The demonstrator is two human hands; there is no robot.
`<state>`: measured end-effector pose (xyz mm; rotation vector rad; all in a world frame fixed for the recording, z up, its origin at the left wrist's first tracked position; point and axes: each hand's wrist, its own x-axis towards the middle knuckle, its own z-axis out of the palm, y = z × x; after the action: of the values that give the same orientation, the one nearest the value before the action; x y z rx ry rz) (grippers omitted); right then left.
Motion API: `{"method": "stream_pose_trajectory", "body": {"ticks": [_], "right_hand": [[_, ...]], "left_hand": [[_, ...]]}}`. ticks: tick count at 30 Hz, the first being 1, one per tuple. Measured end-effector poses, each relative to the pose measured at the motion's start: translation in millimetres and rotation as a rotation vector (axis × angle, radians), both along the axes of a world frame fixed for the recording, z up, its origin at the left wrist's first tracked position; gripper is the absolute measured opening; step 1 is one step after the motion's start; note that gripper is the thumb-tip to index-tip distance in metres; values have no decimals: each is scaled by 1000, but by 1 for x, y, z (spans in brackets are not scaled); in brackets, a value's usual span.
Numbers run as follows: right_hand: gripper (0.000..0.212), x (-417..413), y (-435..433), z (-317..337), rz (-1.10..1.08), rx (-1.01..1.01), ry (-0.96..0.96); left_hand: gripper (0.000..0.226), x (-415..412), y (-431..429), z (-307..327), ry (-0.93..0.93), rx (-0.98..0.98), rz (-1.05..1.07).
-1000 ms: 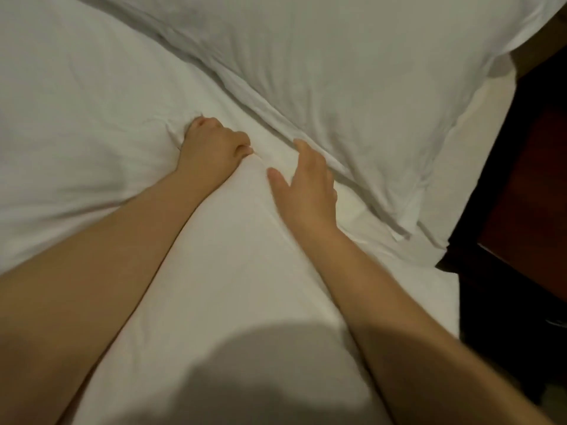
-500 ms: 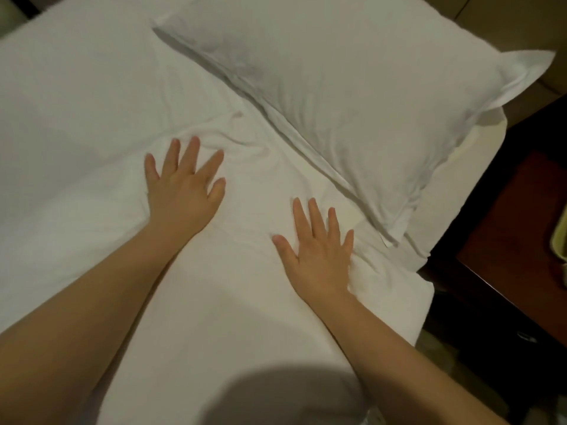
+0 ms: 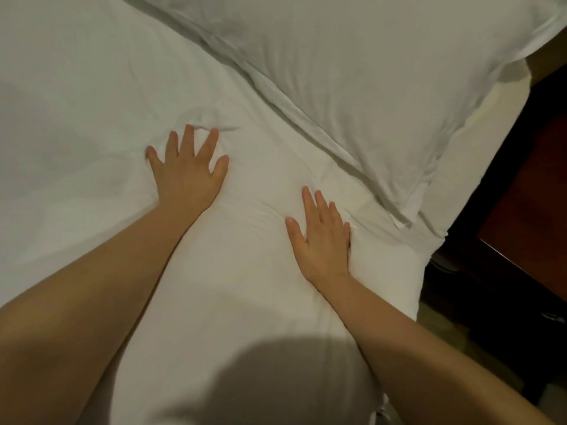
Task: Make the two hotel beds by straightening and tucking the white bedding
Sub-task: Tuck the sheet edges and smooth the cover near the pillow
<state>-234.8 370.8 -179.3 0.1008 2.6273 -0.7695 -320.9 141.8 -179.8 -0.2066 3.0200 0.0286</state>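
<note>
We're pressing left hand [image 3: 187,176] & right hand [image 3: 322,237], both spread flat, gripping nothing, on white duvet [image 3: 245,286] below pillow [image 3: 352,65]; dark nightstand [image 3: 527,216] beside bed.

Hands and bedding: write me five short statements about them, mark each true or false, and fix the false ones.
1. Both hands lie flat, fingers spread, on the white bedding. True.
2. The left hand grips a bunched fold in a fist. False: it is open, palm down, with small wrinkles just past its fingertips.
3. The right hand rests on the pillow. False: it lies on the bedding, short of the pillow's edge.
4. The pillow lies at the head of the bed, beyond both hands. True.
5. Dark wooden furniture stands beside the bed on the right. True.
</note>
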Motion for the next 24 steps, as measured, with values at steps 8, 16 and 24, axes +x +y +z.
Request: {"method": "stream_pose_trajectory", "body": {"ticks": [8, 16, 24], "right_hand": [[61, 47, 25, 80, 232, 216, 29], [63, 115, 126, 97, 21, 272, -26], [58, 191, 85, 128, 10, 100, 74]], "left_hand": [[72, 145, 50, 115, -36, 212, -181], [64, 255, 115, 157, -114, -59, -187], [65, 291, 119, 161, -64, -64, -323]]}}
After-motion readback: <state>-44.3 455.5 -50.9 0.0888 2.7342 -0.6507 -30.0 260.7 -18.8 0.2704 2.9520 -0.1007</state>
